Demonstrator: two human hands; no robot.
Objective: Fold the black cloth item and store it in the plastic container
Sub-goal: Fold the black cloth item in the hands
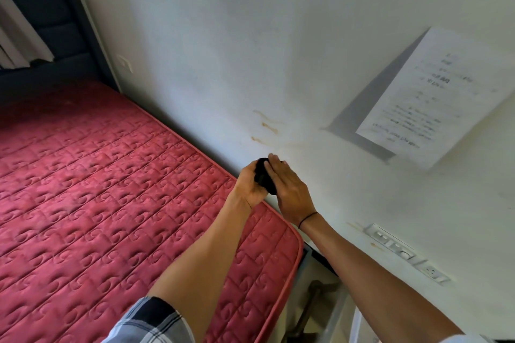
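Note:
A small bundle of black cloth (263,177) is held up in the air between both hands, over the far right edge of the bed near the wall. My left hand (249,185) cups it from the left and below. My right hand (288,188) presses flat against its right side, fingers extended. Most of the cloth is hidden between the palms. A clear plastic container (338,315) shows partly at the bottom, between the bed and the wall, with dark items inside.
A red quilted mattress (111,189) fills the left half, with a dark padded headboard (55,36) at the far left. The white wall carries a taped paper sheet (434,97) and a row of sockets (404,252) low on the right.

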